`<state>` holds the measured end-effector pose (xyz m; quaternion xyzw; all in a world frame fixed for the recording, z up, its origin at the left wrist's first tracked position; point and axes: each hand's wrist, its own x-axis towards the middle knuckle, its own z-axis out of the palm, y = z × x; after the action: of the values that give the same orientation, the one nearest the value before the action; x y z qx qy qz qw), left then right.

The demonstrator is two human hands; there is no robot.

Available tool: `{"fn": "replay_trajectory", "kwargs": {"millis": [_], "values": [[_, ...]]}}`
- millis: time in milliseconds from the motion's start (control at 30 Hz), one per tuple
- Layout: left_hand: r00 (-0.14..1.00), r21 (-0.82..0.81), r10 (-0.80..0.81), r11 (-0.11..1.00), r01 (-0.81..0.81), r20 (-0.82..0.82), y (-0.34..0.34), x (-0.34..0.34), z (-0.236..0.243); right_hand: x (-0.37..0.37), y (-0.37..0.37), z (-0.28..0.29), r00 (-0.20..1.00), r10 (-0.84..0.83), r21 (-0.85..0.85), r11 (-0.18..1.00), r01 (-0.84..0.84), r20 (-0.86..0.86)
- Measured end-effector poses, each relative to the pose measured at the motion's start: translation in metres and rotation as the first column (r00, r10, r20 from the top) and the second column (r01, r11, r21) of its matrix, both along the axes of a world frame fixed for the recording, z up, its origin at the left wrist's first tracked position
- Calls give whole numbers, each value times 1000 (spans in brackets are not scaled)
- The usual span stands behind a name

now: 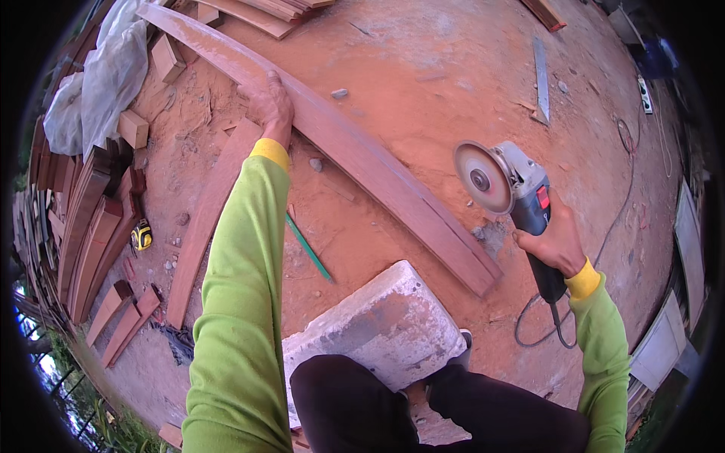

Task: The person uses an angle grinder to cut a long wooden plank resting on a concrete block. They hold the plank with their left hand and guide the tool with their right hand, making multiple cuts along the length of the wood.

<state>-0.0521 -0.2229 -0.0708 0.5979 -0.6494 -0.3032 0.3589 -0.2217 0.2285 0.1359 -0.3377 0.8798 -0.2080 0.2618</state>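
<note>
A long reddish-brown wooden plank (377, 185) runs slantwise from the far left toward the middle right. My left hand (272, 109) is closed on its near edge, toward the far end, with the fingers partly hidden. In my right hand (556, 235) is an angle grinder (529, 183), gripped by its dark body below a red switch. Its round cutting disc (482, 179) faces left and appears to be apart from the plank, right of the plank's near end. From the handle a power cord (560, 332) loops down and away to the right.
Before my knees stands a whitish block (381, 321). A green pencil-like stick (308, 248) and another plank (214, 219) lie to the left. Farther left are stacked boards (87, 226), a yellow tape measure (141, 235) and plastic sheeting (109, 79). A metal strip (541, 79) lies far right.
</note>
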Motion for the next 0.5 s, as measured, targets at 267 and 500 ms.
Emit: {"fn": "replay_trajectory", "kwargs": {"millis": [267,500], "values": [[955,168,-167,963,211,-246,-16,10,-1,13,-6,-7,998,55,6,998,-55,21],[909,530,-193,760,377,-370,-32,32,28,21,-9,-14,993,117,35,992,-118,21]]}}
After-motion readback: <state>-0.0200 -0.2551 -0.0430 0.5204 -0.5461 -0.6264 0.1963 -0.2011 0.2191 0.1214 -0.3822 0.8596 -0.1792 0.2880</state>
